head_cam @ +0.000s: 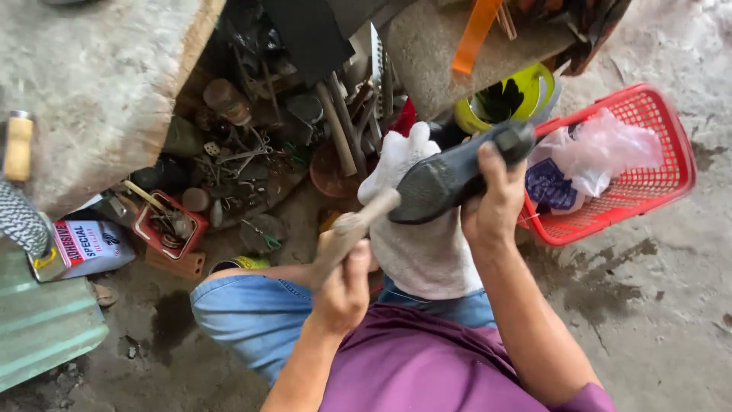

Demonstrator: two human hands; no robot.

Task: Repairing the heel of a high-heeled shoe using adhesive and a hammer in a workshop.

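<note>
Black shoe (450,177): sole up over a white cloth (415,244) on the lap, long axis running up-right, right hand (496,202) fingers clamped around its middle. Wooden-handled tool (358,221): gripped in the closed left hand (343,286), its tip meeting the shoe's lower-left end.

Red plastic basket (648,179) at right on the concrete floor (671,320), lattice walls; inside it a crumpled clear plastic bag (602,149) over a dark blue printed packet (550,185). Just left of the basket, a yellow-green bowl-like container (534,88) holding something dark, possibly a brush. Orange strap (474,34) hangs above it. Centre-left: heap of metal tools and scrap (259,152). 1 small red tray (169,226) with bits of hardware rests on a brick (179,265). Far left, an adhesive can (88,246), beside a green corrugated sheet (42,324). Wooden handle (17,145) lies on a grey slab (99,84).
</note>
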